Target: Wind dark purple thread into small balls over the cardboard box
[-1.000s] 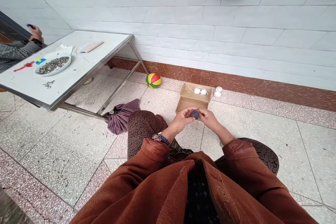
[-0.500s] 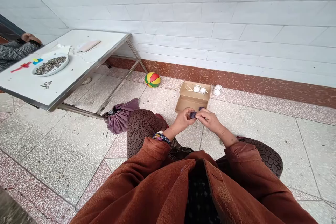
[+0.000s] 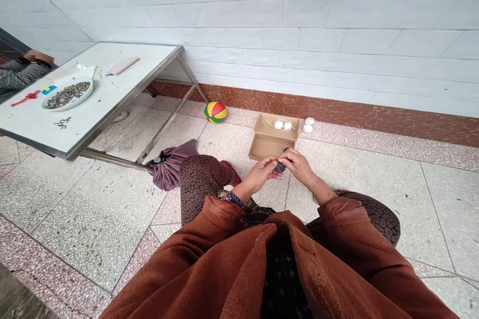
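The left hand (image 3: 264,171) grasps a small, round, dark purple-grey yarn ball (image 3: 280,167), partly hidden. The right hand (image 3: 298,165) touches its top; whether it pinches, I cannot tell.

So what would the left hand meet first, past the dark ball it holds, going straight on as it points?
Probably the right hand, just across the dark ball from it, though depth is unclear in one view.
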Motion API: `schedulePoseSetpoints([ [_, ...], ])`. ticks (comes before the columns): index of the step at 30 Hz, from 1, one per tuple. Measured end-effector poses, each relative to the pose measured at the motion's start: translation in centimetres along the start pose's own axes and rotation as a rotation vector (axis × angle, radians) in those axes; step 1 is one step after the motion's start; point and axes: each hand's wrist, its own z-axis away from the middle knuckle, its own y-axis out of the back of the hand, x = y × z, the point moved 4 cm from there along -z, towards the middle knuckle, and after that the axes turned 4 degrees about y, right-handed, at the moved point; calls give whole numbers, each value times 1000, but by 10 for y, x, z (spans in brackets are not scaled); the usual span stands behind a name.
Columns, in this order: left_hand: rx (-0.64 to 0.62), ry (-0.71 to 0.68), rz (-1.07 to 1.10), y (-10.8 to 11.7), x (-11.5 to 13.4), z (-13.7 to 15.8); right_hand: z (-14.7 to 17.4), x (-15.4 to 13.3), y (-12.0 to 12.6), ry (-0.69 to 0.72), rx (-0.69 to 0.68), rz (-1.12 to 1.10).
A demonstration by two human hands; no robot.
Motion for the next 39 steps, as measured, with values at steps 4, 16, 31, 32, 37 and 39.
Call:
schedulePoseSetpoints([
  [4,13,43,51,3,-3,-1,-1,-1,0,23,-60,-17],
  [16,-34,54,128,3,11,7,-5,19,-12,-107,-60,-101],
  [31,326,-34,30,32,10,2,6,-5,-12,1,-272,-85],
  [32,345,-52,-33,32,10,2,5,-6,-10,0,-256,-99],
  [37,219,-38,-240,23,4,-1,0,-6,-6,14,-194,-100],
  [39,131,-4,-239,17,1,0,-1,-3,-7,13,-162,-89],
])
